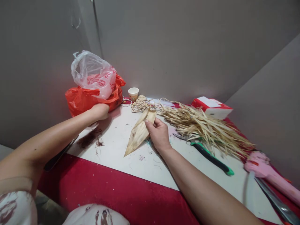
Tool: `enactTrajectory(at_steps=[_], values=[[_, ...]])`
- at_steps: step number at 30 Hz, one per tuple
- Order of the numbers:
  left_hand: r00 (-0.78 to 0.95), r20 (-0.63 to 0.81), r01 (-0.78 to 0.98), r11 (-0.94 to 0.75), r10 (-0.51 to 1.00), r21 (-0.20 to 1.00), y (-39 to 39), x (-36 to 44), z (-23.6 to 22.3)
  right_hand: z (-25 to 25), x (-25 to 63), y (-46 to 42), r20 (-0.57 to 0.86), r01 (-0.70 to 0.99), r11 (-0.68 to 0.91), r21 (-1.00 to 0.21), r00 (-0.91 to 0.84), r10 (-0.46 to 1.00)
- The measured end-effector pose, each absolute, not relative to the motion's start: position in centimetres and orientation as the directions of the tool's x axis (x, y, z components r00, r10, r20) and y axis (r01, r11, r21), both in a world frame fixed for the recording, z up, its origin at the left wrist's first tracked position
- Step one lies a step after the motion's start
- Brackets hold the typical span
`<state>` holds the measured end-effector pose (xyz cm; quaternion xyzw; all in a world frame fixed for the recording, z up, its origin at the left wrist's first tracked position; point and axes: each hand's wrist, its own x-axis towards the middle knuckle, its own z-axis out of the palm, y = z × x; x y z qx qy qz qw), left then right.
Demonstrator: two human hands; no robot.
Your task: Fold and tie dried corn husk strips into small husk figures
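In my right hand (159, 133) is a dried corn husk (140, 132), pale and pointed, pinched between thumb and fingers near its wide upper end. The husk hangs slanted over the white board, its tip toward the lower left. My left hand (102, 111) is at the front of a red plastic bag (81, 99), knuckles up. Its fingers are hidden behind the wrist and the bag. A crumpled white plastic bag (93, 70) with red print rests on top of the red one.
Behind the husk lie a coil of twine (140, 104) and a paper cup (133, 92). To the right are a bundle of dry strips (206, 125), a green-and-black handled tool (212, 158), a tissue box (212, 107) and a pink glue gun (259, 165). Dark fibres (90, 139) lie on the left.
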<state>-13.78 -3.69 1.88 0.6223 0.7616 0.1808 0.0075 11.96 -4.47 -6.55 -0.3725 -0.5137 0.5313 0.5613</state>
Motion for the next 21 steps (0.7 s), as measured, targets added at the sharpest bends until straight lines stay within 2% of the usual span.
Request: enactTrajectory(at_steps=[2,3,4,5,7,8,10,13,17,19,21], values=[[-0.124,0.103,0.98,0.106,0.987,0.167,-4.5,-12.7,2.8,-6.6,11.9,-4.4,0.193,-0.209,0.171,-0.963,-0.09,0.977],[-0.085,0.067,0.982,0.072,0.994,0.176,-4.6,-11.7,3.2,-6.6,11.9,-4.4,0.201,-0.207,0.18,-0.962,-0.089,0.975],[-0.043,0.041,0.972,0.032,0.998,0.232,-4.5,-10.6,3.4,-6.6,11.9,-4.4,0.209,-0.205,0.188,-0.961,-0.088,0.974],[-0.008,0.027,0.94,-0.002,1.0,0.34,-4.2,-9.2,3.6,-6.6,11.9,-4.3,0.214,-0.205,0.193,-0.959,-0.084,0.973],[0.021,0.015,0.772,-0.026,1.0,0.636,-3.1,-6.3,3.4,-6.6,12.0,-4.2,0.21,-0.218,0.194,-0.957,-0.053,0.976],[0.008,0.032,0.68,-0.029,0.999,0.732,-2.3,-4.9,3.2,-6.7,12.1,-4.1,0.201,-0.232,0.19,-0.954,-0.025,0.979],[-0.038,0.091,0.578,-0.052,0.995,0.814,-0.4,-2.5,2.4,-6.8,12.3,-3.8,0.172,-0.262,0.177,-0.949,0.043,0.984],[-0.114,0.194,0.646,-0.076,0.974,0.76,2.7,-1.3,1.2,-7.0,12.5,-3.3,0.14,-0.275,0.164,-0.947,0.106,0.984],[-0.367,0.384,0.737,0.012,0.847,0.676,6.2,-3.0,0.5,-7.0,12.4,-3.1,0.135,-0.255,0.151,-0.955,0.08,0.988],[-0.393,0.406,0.767,0.052,0.825,0.639,7.9,-4.2,0.2,-6.9,12.3,-3.2,0.157,-0.24,0.165,-0.957,0.053,0.986],[-0.363,0.367,0.777,0.061,0.856,0.627,9.5,-5.1,-0.2,-6.8,12.2,-3.2,0.175,-0.222,0.178,-0.959,0.035,0.984]])
